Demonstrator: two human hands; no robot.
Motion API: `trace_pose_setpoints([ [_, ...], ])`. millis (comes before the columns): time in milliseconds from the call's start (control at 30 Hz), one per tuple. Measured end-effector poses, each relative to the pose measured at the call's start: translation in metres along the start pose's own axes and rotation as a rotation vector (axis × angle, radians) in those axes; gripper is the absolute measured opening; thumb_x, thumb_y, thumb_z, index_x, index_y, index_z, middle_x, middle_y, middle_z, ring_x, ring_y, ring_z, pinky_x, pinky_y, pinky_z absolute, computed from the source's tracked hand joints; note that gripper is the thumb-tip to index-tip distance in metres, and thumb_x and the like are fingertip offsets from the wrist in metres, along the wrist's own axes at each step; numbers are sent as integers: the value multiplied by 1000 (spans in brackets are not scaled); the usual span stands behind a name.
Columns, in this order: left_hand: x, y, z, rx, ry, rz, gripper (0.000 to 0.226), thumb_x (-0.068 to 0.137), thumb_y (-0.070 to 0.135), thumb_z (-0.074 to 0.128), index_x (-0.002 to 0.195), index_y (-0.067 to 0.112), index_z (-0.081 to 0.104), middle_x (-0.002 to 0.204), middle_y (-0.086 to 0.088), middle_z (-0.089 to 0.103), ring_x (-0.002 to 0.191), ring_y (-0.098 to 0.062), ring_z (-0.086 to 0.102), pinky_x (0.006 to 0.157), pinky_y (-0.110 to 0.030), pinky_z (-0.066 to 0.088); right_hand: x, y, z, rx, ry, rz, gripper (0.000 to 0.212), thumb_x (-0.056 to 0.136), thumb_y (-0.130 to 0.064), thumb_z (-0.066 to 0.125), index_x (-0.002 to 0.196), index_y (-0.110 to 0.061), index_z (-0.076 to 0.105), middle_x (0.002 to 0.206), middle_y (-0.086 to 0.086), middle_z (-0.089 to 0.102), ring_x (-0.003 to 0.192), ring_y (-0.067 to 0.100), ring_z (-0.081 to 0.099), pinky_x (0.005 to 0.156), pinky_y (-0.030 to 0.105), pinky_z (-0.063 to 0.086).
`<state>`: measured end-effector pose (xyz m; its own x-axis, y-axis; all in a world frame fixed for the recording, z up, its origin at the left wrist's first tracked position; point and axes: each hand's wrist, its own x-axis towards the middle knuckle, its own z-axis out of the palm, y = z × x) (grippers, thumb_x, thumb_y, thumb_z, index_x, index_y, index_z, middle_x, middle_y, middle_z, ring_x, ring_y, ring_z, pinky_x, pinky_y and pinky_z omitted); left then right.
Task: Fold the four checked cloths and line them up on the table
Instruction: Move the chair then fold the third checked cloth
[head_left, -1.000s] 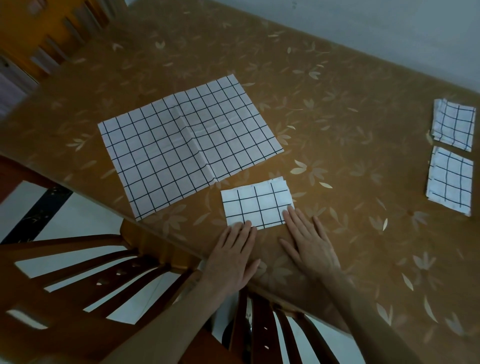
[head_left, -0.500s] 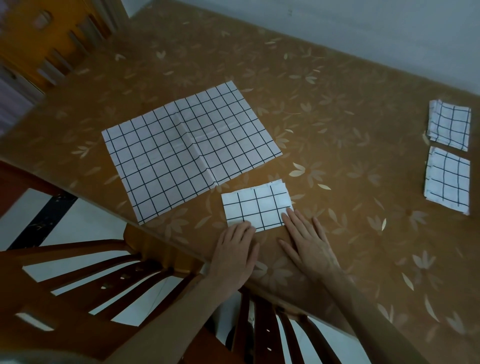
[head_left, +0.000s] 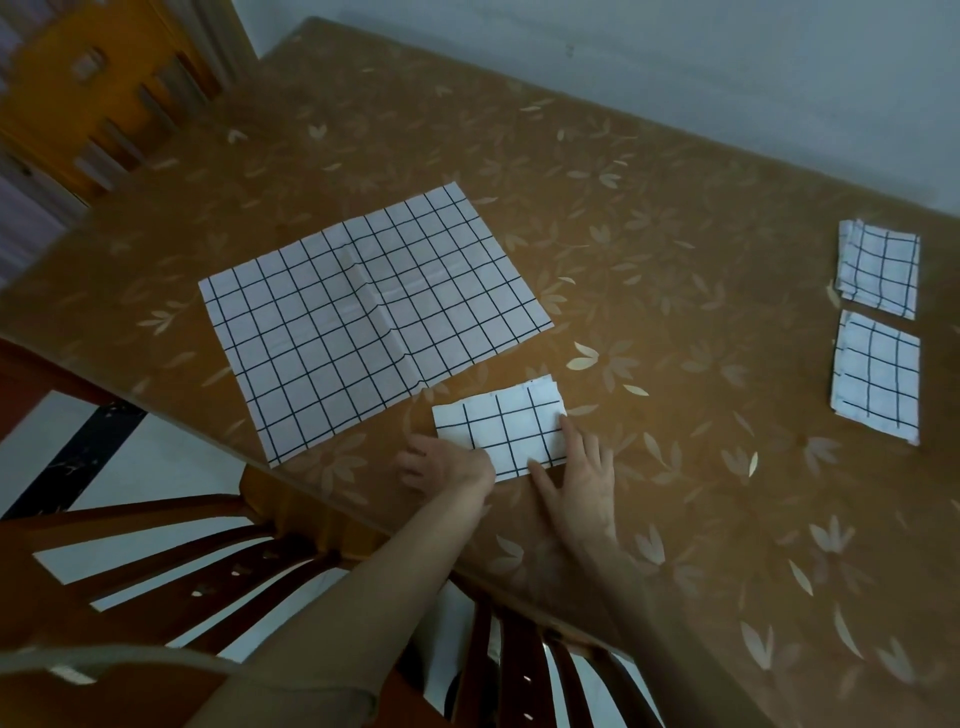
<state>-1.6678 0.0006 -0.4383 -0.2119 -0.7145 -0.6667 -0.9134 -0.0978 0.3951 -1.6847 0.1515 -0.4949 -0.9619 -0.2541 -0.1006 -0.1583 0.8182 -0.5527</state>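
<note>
While pressed flat against the near right corner of the third cloth (head_left: 500, 430), right hand (head_left: 576, 486) lies open, fingers spread, index tip on the cloth's right edge, palm on the table (head_left: 649, 171). Grips nothing; only steadies. Left hand (head_left: 451, 466) curled at the cloth's near left corner, knuckles up, fingertips tucked at or under the edge; cannot tell whether pinching the fabric or merely touching it. Both forearms reach in over the near table edge, above a wooden chair back (head_left: 171, 561).

Third cloth already down to a small rectangle, layers showing at its far right corner, lying near the table's front edge, just beside the near corner of the open cloth (head_left: 371, 317) but apart from it. Looks folded, or one fold short of the size of the finished ones; hard to judge from here.

Open cloth spread flat and full size toward the left middle of the table, one crease down its centre, untouched by either hand. Clearly still to be folded.

Well apart, at the far right edge: far square (head_left: 878, 273) and near square (head_left: 875, 376), both folded small, set one behind the other with a narrow gap, forming a line.

Judged so: two done and placed, one folded or nearly so and not yet moved to the line, one not begun. Roughly past halfway. Left to do: carry the third over to join the pair, then fold and place the last.
</note>
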Motion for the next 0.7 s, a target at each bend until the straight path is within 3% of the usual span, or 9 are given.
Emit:
trace_pose_setpoints([
  [167,8,3,-4,-167,-42,-29,87,91,6,73,157,9,17,159,-18,26,134,-39,45,106,-43,47,-2,5,2,-10,-3,-22,66,96,-38,69,153,-17,44,155,2,46,131,26,45,111,43,40],
  [233,12,0,-6,-229,-71,-2,63,95,7,67,150,7,36,147,-15,48,119,-33,56,96,-41,51,-2,6,1,11,-13,-19,67,95,-39,70,153,-18,43,155,1,45,132,25,43,112,44,41],
  [300,13,-4,-7,-238,-96,81,29,99,10,59,128,10,59,125,-10,66,94,-24,60,81,-37,50,-1,7,1,20,-17,-10,70,94,-39,72,154,-18,43,154,2,46,133,25,42,112,44,40],
  [367,9,-7,-8,-227,-104,203,18,100,12,53,112,17,66,113,-6,70,91,-23,63,82,-38,55,1,6,0,48,-13,11,69,94,-39,72,154,-18,44,152,2,48,132,24,42,113,42,39],
  [433,4,-8,-12,-192,-120,355,17,101,13,50,109,21,62,110,-1,68,98,-22,64,86,-39,56,0,4,-1,98,16,14,61,98,-40,67,152,-19,46,149,0,51,132,21,42,113,37,36],
  [533,-7,-10,-22,-147,-189,554,22,105,12,47,120,26,56,111,8,62,100,-12,61,73,-18,48,-3,-1,-7,263,57,87,48,105,-38,56,150,-22,48,143,-2,55,131,13,43,114,33,32],
  [633,-19,-8,-40,-174,-262,652,26,106,12,48,123,31,54,112,12,63,101,-5,64,70,-10,48,-3,-3,-14,483,27,193,51,104,-48,54,150,-29,45,142,-9,57,133,12,49,113,41,43],
  [700,-28,-5,-52,-188,-322,699,32,106,12,49,132,30,54,116,15,63,105,-3,64,75,-13,54,-1,-9,-26,670,-17,279,57,101,-58,52,152,-33,41,141,-12,58,129,10,56,104,36,51],
])
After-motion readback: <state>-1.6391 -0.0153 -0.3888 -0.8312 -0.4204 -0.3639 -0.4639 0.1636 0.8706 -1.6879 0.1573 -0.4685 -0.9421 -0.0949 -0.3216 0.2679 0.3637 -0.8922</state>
